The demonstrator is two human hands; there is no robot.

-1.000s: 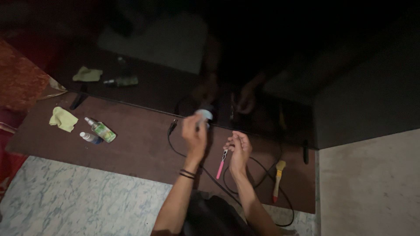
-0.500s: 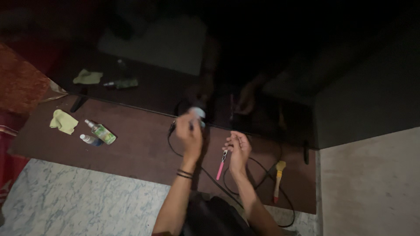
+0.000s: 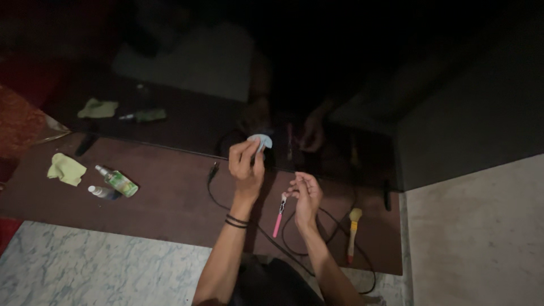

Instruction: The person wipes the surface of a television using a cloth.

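Note:
My left hand (image 3: 245, 166) is raised over the brown tabletop (image 3: 164, 209) and pinches a small pale blue round pad (image 3: 260, 141) at its fingertips. The pad is up against a dark glossy panel (image 3: 187, 122) that mirrors both hands. Just to the right, my right hand (image 3: 306, 194) holds a thin pink-handled tool (image 3: 279, 214), which points down toward the table. A black cable (image 3: 272, 241) loops on the table under and around both hands.
A brush with a yellow handle (image 3: 352, 229) lies right of my right hand. At the left are a yellow cloth (image 3: 67, 169), a green spray bottle (image 3: 118, 181) and a small pale bottle (image 3: 102, 192). Pale marbled floor (image 3: 85, 266) lies below the table.
My left hand has shifted a little left and then back, still pinching the pad against the panel. The right hand and pink tool have stayed put.

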